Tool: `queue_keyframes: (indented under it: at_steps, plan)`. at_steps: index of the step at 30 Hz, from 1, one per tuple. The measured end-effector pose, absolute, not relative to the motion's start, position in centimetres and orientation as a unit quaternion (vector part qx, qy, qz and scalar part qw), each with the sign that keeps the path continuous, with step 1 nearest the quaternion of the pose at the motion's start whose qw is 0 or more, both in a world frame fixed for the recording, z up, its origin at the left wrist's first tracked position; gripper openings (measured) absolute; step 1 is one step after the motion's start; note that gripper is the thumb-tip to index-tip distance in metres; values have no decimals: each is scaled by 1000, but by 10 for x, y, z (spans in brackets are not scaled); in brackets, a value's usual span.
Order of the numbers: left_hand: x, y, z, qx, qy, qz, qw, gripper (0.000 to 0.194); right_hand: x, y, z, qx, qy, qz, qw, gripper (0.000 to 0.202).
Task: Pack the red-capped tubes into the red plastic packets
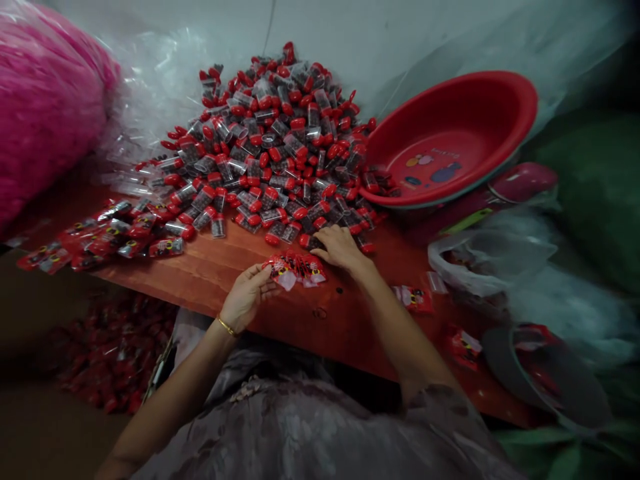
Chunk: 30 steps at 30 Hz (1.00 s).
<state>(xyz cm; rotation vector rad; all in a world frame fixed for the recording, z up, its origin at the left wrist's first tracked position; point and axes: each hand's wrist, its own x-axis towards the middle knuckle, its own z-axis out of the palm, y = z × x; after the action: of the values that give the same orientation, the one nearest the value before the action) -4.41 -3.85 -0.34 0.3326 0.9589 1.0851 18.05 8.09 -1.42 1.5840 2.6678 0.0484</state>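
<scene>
My left hand [249, 293] pinches the left end of a fanned bunch of small red printed packets [300, 269] near the table's front edge. Just beyond them, the fingers of my right hand [340, 248] are closed around a small clear tube with a red cap [309, 243], partly hidden by the fingers. That tube lies at the near edge of a large heap of similar red-capped tubes [280, 153] with dark contents. To the left, several tubes in red printed packets [120, 233] lie in a loose pile.
A red basin [520, 100] tilts against the heap's right side. A clear plastic bag [495, 267], a grey bowl [505, 363] and loose red packets [413, 298] sit to the right. A pink bundle [50, 100] stands at left. Red packed items [110, 353] lie below the table [225, 260].
</scene>
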Motion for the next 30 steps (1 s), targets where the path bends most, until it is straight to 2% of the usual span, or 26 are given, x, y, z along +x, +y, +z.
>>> queue_keyframes:
  at_steps: [2,5,7,9,14,21,26,30]
  plan:
    - [-41,-40,-2,158,442,502,726,37,184,71,-13,543,839,-14,-32,34]
    - [-37,-43,-2,175,459,523,696,41,190,35,-9,578,796,-76,-161,35]
    - [-34,-45,-2,191,472,540,670,44,190,0,-4,559,776,-122,-267,36]
    - [-30,-46,-2,212,480,550,650,46,186,-38,-1,512,778,-168,-324,32]
    - [-21,-48,0,268,467,544,644,42,168,-93,1,469,793,-206,-330,35]
    - [-25,-51,1,308,483,544,614,37,160,-87,-5,481,786,-185,-341,35]
    - [-30,-51,0,357,487,547,580,26,152,-85,-11,498,758,-247,-341,33]
    - [-25,-52,2,306,472,550,617,30,148,-83,-17,515,728,-281,-353,32]
